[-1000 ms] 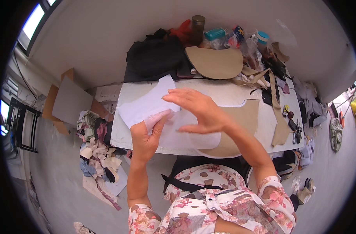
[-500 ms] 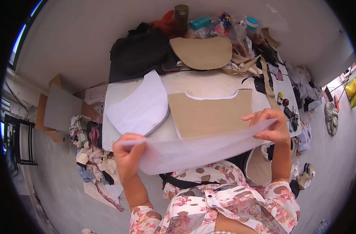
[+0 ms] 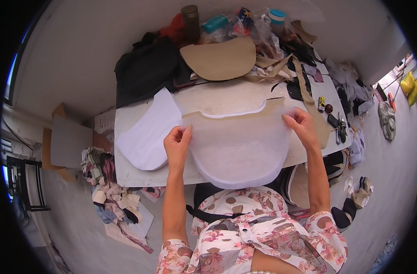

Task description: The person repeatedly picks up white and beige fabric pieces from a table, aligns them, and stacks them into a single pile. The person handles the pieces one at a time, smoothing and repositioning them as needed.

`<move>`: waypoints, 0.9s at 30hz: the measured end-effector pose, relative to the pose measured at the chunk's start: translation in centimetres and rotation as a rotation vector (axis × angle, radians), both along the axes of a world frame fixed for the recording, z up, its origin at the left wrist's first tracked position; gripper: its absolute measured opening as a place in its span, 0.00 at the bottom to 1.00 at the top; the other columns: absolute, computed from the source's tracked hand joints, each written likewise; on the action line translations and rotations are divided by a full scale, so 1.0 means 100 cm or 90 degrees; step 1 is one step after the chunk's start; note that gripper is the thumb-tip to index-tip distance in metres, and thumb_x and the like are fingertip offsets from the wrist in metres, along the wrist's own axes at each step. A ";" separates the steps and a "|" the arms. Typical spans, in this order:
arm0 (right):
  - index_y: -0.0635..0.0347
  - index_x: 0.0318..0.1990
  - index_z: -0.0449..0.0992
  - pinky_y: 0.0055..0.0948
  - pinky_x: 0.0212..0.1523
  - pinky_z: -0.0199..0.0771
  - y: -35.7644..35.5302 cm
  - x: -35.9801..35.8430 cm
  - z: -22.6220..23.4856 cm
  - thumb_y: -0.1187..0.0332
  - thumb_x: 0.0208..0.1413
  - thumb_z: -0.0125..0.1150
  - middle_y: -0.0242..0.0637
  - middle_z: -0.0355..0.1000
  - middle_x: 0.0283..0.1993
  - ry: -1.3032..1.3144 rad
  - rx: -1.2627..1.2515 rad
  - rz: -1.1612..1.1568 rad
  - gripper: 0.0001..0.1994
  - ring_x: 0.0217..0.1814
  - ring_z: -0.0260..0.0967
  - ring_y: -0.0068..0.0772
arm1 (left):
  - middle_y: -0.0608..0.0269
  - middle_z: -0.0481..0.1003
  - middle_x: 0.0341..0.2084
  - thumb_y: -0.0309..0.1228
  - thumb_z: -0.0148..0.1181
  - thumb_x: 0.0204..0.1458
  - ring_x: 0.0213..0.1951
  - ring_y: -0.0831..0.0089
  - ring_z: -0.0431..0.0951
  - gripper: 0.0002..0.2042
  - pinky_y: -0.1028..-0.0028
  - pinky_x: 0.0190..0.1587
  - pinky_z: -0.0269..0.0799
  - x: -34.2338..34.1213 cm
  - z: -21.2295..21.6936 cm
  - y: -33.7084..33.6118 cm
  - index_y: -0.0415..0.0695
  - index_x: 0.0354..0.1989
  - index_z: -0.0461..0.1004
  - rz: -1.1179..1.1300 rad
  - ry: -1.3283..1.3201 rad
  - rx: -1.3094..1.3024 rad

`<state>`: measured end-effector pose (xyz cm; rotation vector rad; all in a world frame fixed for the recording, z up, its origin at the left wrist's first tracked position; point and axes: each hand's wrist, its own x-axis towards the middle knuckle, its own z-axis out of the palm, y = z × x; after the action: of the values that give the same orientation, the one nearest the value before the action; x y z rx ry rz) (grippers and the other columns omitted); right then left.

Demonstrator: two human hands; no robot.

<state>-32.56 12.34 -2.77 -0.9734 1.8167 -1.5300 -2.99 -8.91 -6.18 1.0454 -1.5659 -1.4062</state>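
Between my hands spreads a thin, see-through white fabric sheet point(image 3: 238, 150) with a rounded lower edge. My left hand point(image 3: 177, 141) pinches its left upper corner, and my right hand point(image 3: 302, 128) pinches the right one. Beneath the sheet lies a tan fabric piece point(image 3: 276, 104) with a scooped top edge and a white layer under it; only its upper strip shows uncovered. The sheet's lower curve reaches past the table's near edge. To the left rests a stack of white curved cut pieces point(image 3: 144, 137), close to my left hand.
A white table point(image 3: 213, 96) carries black fabric point(image 3: 147, 68) and a tan curved piece point(image 3: 222, 59) at the back. Scissors point(image 3: 341, 128), a toy car point(image 3: 321, 102) and tan strips point(image 3: 309, 91) lie at the right. Fabric scraps point(image 3: 115, 196) are heaped at the lower left, beside a cardboard box point(image 3: 71, 141).
Both hands have moved forward over the table, carrying the white sheet from near my body onto the tan piece. The sheet now lies flatter and wider open. The view has shifted slightly.
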 end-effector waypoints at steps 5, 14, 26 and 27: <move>0.63 0.26 0.72 0.21 0.25 0.62 -0.014 -0.016 -0.020 0.66 0.53 0.66 0.26 0.69 0.22 0.088 0.044 -0.052 0.11 0.24 0.62 0.15 | 0.73 0.69 0.16 0.32 0.67 0.51 0.20 0.84 0.64 0.10 0.80 0.23 0.60 -0.016 -0.002 -0.007 0.37 0.28 0.76 0.082 -0.142 -0.148; 0.62 0.26 0.71 0.25 0.23 0.62 -0.027 -0.012 -0.027 0.65 0.47 0.69 0.32 0.69 0.17 0.308 0.124 -0.155 0.12 0.19 0.64 0.22 | 0.73 0.67 0.14 0.32 0.68 0.50 0.18 0.84 0.62 0.11 0.80 0.23 0.60 -0.020 0.000 -0.011 0.38 0.26 0.75 0.087 -0.202 -0.165; 0.49 0.67 0.60 0.57 0.71 0.36 -0.022 0.053 0.020 0.50 0.55 0.59 0.51 0.46 0.73 0.697 0.136 0.075 0.34 0.76 0.36 0.55 | 0.49 0.52 0.69 0.46 0.57 0.55 0.71 0.50 0.47 0.29 0.52 0.70 0.39 -0.020 0.027 0.019 0.46 0.63 0.65 -0.146 -0.402 -0.599; 0.48 0.69 0.58 0.60 0.72 0.31 -0.023 0.055 0.014 0.49 0.55 0.58 0.51 0.42 0.74 0.690 0.147 0.127 0.35 0.77 0.32 0.56 | 0.49 0.52 0.69 0.47 0.55 0.56 0.71 0.50 0.46 0.29 0.51 0.70 0.36 -0.024 0.026 0.022 0.47 0.64 0.65 -0.189 -0.421 -0.594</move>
<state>-27.06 10.07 -1.36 -2.0137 2.3715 -0.6194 -5.37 -6.71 -3.60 0.7074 -2.5585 -0.3138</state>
